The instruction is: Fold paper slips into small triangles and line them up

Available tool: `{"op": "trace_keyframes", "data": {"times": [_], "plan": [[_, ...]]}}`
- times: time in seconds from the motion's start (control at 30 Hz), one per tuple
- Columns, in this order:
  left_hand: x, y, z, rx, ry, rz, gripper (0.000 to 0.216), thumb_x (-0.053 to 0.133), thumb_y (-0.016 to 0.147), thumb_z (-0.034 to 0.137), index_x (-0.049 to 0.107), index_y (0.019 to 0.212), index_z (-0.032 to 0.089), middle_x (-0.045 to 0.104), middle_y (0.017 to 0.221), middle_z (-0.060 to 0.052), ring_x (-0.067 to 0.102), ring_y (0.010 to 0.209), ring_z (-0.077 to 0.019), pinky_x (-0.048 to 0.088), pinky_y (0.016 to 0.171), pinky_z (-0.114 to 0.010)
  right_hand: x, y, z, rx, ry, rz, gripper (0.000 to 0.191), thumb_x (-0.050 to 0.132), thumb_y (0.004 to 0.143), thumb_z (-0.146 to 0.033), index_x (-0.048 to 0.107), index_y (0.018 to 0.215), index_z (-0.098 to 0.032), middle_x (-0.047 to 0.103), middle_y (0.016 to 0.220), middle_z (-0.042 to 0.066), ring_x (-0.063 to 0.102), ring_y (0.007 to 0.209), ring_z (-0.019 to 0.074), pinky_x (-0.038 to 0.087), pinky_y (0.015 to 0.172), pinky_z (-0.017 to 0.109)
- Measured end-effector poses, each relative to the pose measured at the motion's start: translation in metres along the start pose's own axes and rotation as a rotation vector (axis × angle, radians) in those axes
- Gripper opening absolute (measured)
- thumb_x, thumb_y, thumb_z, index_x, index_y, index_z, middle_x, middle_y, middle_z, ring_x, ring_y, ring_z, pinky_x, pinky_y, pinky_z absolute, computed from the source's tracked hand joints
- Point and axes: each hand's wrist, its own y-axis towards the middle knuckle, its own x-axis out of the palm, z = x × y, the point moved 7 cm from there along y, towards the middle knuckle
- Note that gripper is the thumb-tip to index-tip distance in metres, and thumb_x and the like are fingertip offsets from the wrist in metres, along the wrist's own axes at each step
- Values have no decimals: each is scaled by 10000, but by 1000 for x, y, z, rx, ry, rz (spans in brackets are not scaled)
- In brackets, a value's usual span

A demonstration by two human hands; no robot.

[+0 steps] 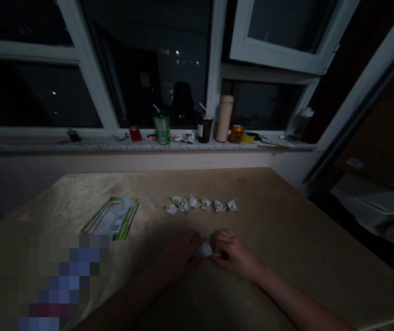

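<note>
Tabletop (286,239) tan and dim, green-and-white packet (121,218) lying flat toward its left side. Left hand (180,252) and right hand (233,253) close together, each grip drawn nearly closed. Beyond them, loose row of small wrapped pieces (205,203); between them, just above the tabletop or on it, single wrapped piece (205,249) pinched at opposite ends.

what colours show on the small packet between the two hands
The small packet is mostly whitish, with some green; head view shows it.
</note>
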Motion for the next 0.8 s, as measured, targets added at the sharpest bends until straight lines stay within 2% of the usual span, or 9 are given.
{"op": "trace_keyframes", "data": {"times": [0.17,0.37,0.53,0.67,0.8], "plan": [[2,1,-5,-29,-105,45,290,483,935,270,569,1196,176,558,1200,-82,550,1079,-214,426,958,-334,-3,-3,1,36,78,57,118,554,893,-269,637,917,-189,666,883,57,591,875,189,414,790,322],[1,2,-11,-102,-223,81,286,460,947,328,603,1172,223,596,1189,-52,561,1078,-206,415,967,-332,-2,0,13,150,231,115,117,585,877,-264,666,932,-200,683,879,50,609,867,188,435,794,312],[0,1,-14,-174,-312,83,362,484,925,363,561,1252,227,596,1250,-56,556,1115,-236,394,989,-359,-2,1,18,228,407,176,116,596,855,-234,676,931,-201,676,890,46,619,858,169,458,782,277],[1,0,-13,-155,-420,91,426,536,894,395,537,1294,249,584,1285,-39,554,1127,-255,383,994,-355,-4,0,21,347,508,246,248,618,813,-227,647,1058,-201,672,910,42,610,801,160,471,745,273],[3,-1,-15,-209,-514,99,464,582,857,389,549,1287,217,662,1140,-53,617,962,-248,444,890,-343,1,2,18,406,646,254,380,640,778,-246,586,1151,-202,651,837,18,599,755,154,479,716,274]]}}
